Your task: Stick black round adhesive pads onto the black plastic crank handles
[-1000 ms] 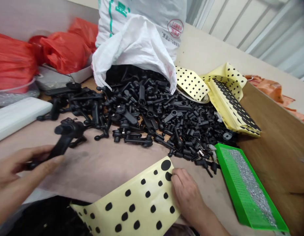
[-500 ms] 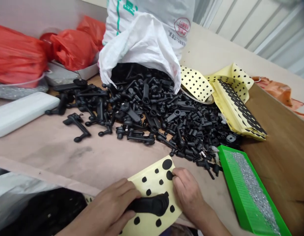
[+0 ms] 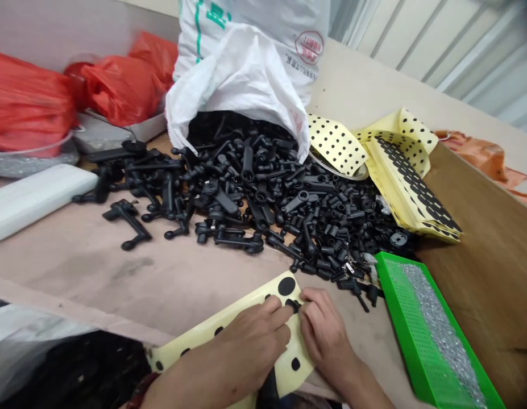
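A pale yellow sheet (image 3: 216,318) with round black stickers lies at the near edge of the table, under both hands. My left hand (image 3: 250,346) is closed round a black plastic crank handle (image 3: 269,391), most of which it hides. Its fingertips reach a black sticker (image 3: 293,305) near the sheet's right edge. Close beside them, my right hand (image 3: 325,326) is closed with its fingertips pinching the sheet at that edge. A larger black sticker (image 3: 286,286) shows just above.
Loose black handles and small parts (image 3: 250,199) spill from a white woven sack (image 3: 254,68). On the right stand a green tray (image 3: 399,324) of small shiny pieces and a stack of yellow sticker sheets (image 3: 412,187). A white box (image 3: 37,199) and red bags (image 3: 28,102) are at left.
My left hand has moved right and up across the sheet, bringing its fingertips to the sticker by my right hand. The handle has turned and is now mostly hidden below the hand.
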`<state>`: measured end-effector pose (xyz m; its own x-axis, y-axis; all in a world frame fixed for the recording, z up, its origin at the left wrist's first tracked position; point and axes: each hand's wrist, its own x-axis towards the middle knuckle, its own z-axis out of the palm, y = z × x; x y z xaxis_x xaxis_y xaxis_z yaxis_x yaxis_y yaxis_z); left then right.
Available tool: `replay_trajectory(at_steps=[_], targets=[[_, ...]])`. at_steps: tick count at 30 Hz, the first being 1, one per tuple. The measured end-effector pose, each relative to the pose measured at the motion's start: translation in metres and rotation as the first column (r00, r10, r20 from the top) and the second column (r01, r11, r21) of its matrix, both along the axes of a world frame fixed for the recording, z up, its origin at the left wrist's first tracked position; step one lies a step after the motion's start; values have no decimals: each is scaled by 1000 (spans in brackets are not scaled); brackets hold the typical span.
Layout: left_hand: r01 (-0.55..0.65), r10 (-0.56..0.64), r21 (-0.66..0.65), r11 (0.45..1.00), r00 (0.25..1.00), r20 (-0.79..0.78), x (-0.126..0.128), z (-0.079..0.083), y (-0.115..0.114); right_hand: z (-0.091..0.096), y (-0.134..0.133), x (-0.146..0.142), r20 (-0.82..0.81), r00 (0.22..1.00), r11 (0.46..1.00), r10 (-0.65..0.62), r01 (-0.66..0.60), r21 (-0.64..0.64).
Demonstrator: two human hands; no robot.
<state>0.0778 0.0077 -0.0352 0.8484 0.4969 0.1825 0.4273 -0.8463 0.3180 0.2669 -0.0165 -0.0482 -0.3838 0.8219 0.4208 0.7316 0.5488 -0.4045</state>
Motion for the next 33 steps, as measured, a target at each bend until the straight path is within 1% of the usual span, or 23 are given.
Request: replay_trajectory(at_steps=[3,5,7,9,12,15,17,20,22,24,25,26,28,29,30,31,33], targets=[[36,-35,21,999,999,-28,8,-11,2,-1,-1,0,8,999,998,49,-50,40],[32,-31,36,999,999,-25,10,-16,1,-1,-1,0,22,997,996,76,-77,54],[-6,7,25,1000,1000,-9,11,-19,0,-1,0,0,25,998,997,60,-61,54],[-27,27,11,1000,1000,7,11,-20,0,-1,1,1,20,1000,999,8,-8,48],[-5,5,14,1000,1000,3,11,-20,2,-1,1,3,17,999,999,-33,32,44],[10,-10,32,999,1000,-20,13,-16,4,0,0,3,19,1000,997,-14,12,76],[11,-10,45,999,1000,-23,14,-12,3,1,-1,3,16,999,995,28,-29,92],[-6,5,48,999,1000,8,11,-10,0,1,-1,2,4,997,996,73,-73,53],[-29,26,48,998,997,78,4,-12,2,1,-1,3,-15,998,998,53,-53,16],[-107,99,35,994,979,177,-7,-15,10,2,-1,4,-55,998,999,17,-18,-29],[-178,168,27,984,962,214,-14,-16,16,3,-1,5,-79,997,999,-2,-2,-53],[-272,260,24,962,938,230,-20,-16,22,4,-1,6,-103,994,997,-20,13,-76],[-462,444,47,886,872,205,-31,-13,31,5,0,9,-139,989,992,-54,38,-118],[-513,495,74,855,851,175,-34,-9,33,6,0,10,-152,986,990,-66,46,-135],[-519,504,96,850,852,144,-37,-5,33,6,0,11,-164,983,987,-77,52,-151],[-480,468,102,871,875,121,-39,-1,30,7,0,11,-175,981,985,-86,57,-165],[-316,309,58,947,945,103,-41,3,21,8,0,12,-192,977,985,-92,62,-158]])
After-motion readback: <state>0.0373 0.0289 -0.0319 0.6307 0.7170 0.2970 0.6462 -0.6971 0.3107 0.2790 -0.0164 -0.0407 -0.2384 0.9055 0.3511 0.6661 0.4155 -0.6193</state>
